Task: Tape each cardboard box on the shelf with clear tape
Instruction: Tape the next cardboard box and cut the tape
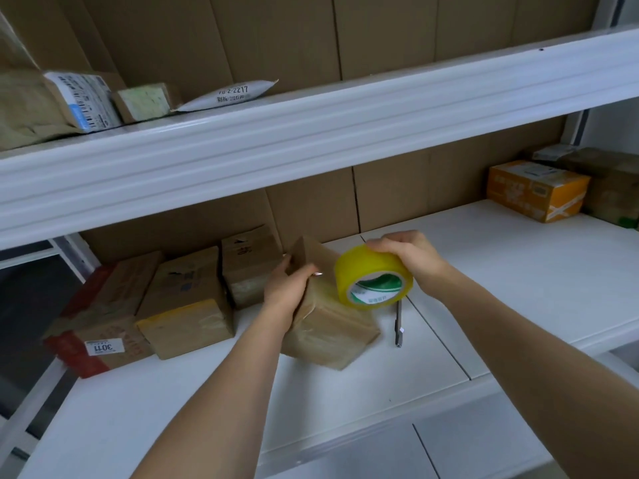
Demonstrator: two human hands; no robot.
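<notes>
A brown cardboard box (328,326) lies tilted on the white shelf (501,271), its top shiny with tape. My left hand (287,288) grips the box's left top edge. My right hand (411,254) holds a yellowish roll of clear tape (373,276) over the box's right side, touching or just above it. Three more cardboard boxes (186,305) stand side by side to the left, against the back.
A grey utility knife (398,323) lies on the shelf just right of the box. An orange box (536,190) and a darker one (612,181) sit at the far right. The upper shelf (311,133) overhangs, carrying parcels (83,98).
</notes>
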